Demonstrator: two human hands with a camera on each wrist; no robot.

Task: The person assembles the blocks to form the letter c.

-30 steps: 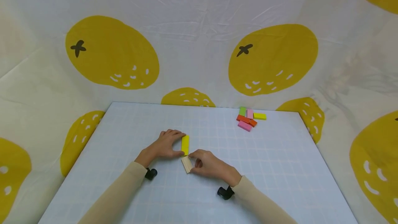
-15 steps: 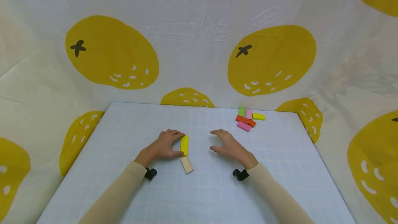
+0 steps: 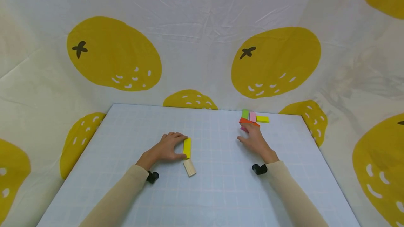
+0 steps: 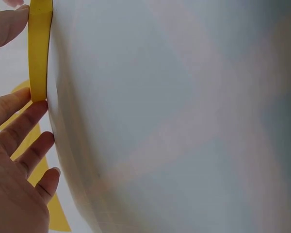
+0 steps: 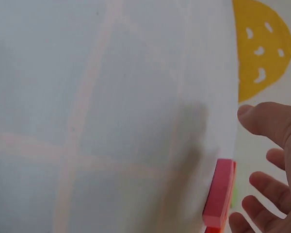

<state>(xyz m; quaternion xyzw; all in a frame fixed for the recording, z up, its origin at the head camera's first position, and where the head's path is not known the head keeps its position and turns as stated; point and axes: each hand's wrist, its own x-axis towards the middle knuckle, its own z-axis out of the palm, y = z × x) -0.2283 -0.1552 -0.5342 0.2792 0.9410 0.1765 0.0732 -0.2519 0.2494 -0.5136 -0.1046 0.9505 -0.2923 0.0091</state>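
My left hand (image 3: 168,147) holds a yellow block (image 3: 187,148) by its two ends, thumb at the near end and index finger at the far end. The block (image 4: 39,53) lies on the tabletop. Just below it sits a plain wooden block (image 3: 189,167), slightly angled, its far end close to the yellow one. Over at the back right, my right hand (image 3: 256,143) hovers with parted fingers above a cluster of blocks, holding nothing. Its fingers partly cover a pink block (image 5: 218,194) and the orange-red blocks (image 3: 245,120).
Behind the right hand lie a green block (image 3: 245,114), a light pink block (image 3: 252,116) and another yellow block (image 3: 262,119), near the back edge of the pale gridded table (image 3: 139,122). A white cloth (image 3: 195,52) with yellow fruit prints stands around the table.
My right hand has let go of the plain wooden block and moved right and away to the coloured cluster. The left hand stays on the yellow block.
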